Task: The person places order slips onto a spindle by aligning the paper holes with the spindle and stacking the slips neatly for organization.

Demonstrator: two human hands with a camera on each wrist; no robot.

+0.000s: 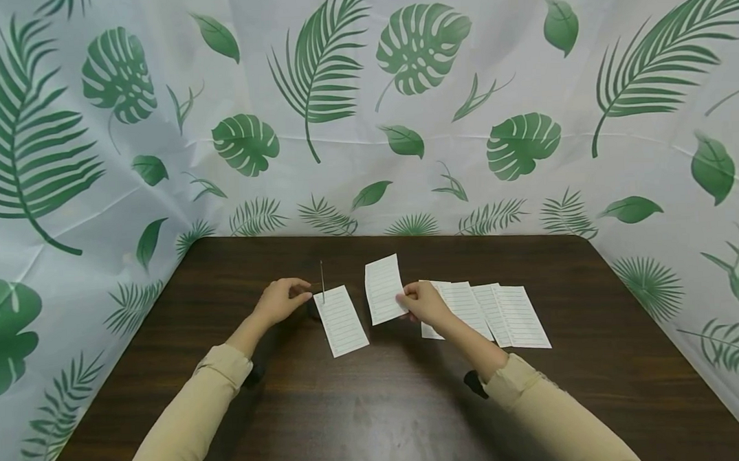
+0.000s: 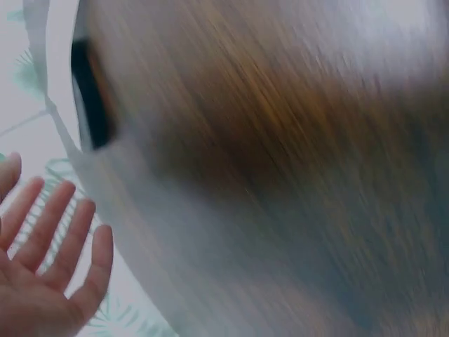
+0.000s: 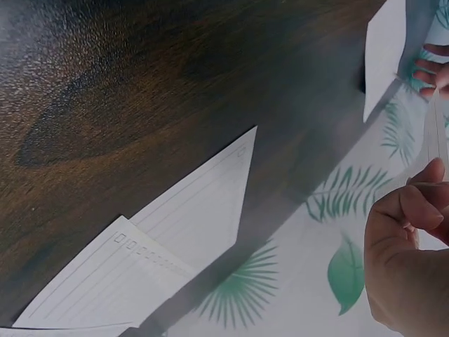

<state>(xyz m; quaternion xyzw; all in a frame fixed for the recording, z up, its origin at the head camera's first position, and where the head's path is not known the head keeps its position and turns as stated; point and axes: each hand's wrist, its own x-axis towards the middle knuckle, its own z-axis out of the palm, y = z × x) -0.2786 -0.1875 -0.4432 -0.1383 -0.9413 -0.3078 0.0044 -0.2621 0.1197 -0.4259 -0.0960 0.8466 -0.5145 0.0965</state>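
In the head view my right hand (image 1: 427, 302) pinches a white lined paper slip (image 1: 383, 292) by its lower right corner, raised above the table. To its left, a thin upright spike (image 1: 322, 281) rises at the upper left corner of another lined slip (image 1: 341, 321); a dark base (image 1: 314, 308) is partly hidden under that slip. Beside the spike is my left hand (image 1: 281, 300), holding nothing; its fingers (image 2: 66, 235) look spread and loosely extended in the left wrist view. Whether they touch the base I cannot tell. The right wrist view shows the right hand (image 3: 410, 246) pinching thumb against finger.
Several overlapping lined slips (image 1: 522, 317) lie fanned out right of centre, partly behind the right hand. The dark wooden table (image 1: 365, 416) ends at a leaf-patterned curtain (image 1: 343, 183) at the back and sides.
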